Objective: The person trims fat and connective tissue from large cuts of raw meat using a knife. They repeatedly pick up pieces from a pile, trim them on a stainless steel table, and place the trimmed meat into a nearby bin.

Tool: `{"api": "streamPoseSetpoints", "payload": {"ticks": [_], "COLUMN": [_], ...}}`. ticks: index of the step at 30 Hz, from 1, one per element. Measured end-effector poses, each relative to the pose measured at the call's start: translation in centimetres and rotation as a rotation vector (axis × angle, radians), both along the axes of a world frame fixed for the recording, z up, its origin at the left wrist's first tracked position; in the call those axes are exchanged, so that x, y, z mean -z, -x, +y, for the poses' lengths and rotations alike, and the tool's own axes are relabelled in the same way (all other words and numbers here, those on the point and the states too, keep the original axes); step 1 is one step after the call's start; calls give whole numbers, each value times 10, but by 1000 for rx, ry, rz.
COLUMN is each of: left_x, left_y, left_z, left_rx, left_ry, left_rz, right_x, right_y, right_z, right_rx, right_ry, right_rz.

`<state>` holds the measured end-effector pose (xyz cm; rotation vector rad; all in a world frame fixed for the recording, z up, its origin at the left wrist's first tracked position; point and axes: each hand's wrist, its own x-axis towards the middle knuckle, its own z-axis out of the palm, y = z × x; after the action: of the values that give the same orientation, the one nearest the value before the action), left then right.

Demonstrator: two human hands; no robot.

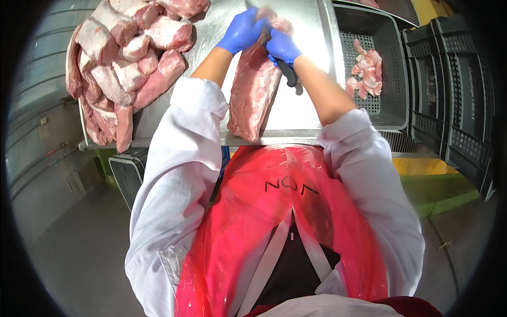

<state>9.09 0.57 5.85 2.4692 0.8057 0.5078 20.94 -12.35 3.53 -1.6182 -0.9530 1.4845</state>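
A long strip of pale pink raw meat, which looks like a pork loin point(252, 92), lies lengthwise on a white cutting board point(309, 100) in front of me. My left hand point(243, 30), in a blue glove, grips the loin near its far end. Close beside it, my blue-gloved right hand point(284, 47) is closed around a knife point(288, 73); its black handle sticks out below the fist toward me. The blade is mostly hidden between the hands and against the meat.
Many raw meat pieces point(119, 68) are heaped on the metal table point(203, 39) at the left. On the right stands a grey perforated crate point(393, 58) holding meat trimmings point(368, 68). Dark crates point(449, 90) stand beyond it. Another grey bin point(127, 177) sits below the table's left side.
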Motion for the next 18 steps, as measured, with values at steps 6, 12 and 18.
{"api": "streamPoseSetpoints", "payload": {"ticks": [6,12,18], "left_x": [-82,-142,-178], "left_y": [18,60,109], "left_z": [-1,-10,-1], "left_rx": [-56,-21,-42], "left_ry": [149,358,126], "left_rz": [-124,-388,-580], "right_x": [-56,-56,-85], "right_y": [29,58,84], "right_z": [-93,-86,-110], "right_rx": [-436,-623,-649], "right_ry": [228,161,223], "right_rz": [100,-97,-208]}}
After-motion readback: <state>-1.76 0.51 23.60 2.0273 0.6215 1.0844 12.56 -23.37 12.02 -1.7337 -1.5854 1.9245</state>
